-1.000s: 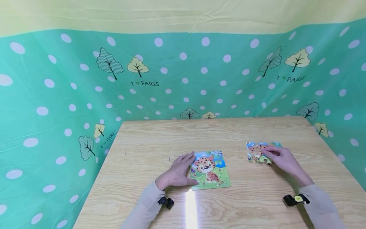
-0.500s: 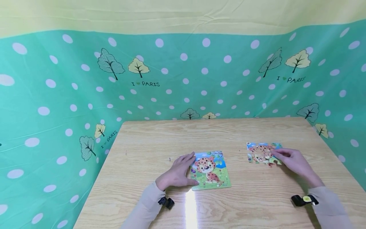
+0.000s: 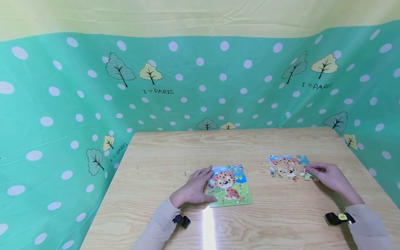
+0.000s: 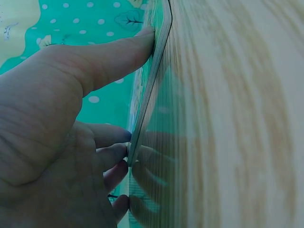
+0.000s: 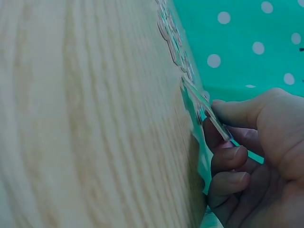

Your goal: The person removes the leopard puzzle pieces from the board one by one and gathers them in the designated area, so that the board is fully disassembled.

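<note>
Left hand spread loosely, thumb and fingertips against left edge of leopard board, which lies flat mid-desk; hand hides some of that edge. Right hand pinching tilted puzzle piece at right end of loose pieces cluster, blocking part of it. Cluster sits right of board, not touching. Polka-dot cloth behind. Glare streak on near side of board.
</note>
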Tool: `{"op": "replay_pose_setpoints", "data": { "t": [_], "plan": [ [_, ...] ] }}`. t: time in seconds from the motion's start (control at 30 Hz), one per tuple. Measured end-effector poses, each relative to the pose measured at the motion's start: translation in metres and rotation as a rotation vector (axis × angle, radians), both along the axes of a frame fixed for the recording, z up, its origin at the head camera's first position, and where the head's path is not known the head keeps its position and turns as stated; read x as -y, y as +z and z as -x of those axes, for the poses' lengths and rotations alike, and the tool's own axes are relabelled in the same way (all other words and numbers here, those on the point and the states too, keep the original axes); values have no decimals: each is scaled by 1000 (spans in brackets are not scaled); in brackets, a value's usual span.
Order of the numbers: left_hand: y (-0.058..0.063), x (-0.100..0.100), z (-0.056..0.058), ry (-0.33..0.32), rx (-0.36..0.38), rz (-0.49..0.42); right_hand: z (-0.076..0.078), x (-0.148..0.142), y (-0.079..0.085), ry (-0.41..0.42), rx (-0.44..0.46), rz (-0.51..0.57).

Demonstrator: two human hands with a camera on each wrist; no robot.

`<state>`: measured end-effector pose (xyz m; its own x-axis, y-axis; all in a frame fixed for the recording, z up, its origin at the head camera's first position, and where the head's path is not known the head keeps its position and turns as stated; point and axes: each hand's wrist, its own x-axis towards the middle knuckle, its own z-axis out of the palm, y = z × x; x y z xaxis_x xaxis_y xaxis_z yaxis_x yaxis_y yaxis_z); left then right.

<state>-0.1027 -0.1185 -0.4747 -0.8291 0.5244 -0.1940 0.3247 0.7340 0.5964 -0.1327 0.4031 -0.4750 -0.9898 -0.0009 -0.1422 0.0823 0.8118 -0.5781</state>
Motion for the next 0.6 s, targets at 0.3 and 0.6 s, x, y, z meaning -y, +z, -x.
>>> {"op": "replay_pose_setpoints", "data": {
  "t": [0.3,0.6],
  "plan": [
    [-1,0,0,-2,-1,1,0,0,-5,-43,-30,-17],
    [-1,0,0,-2,-4,1,-3,3,-5,-101,-51,-27]
  ]
}}
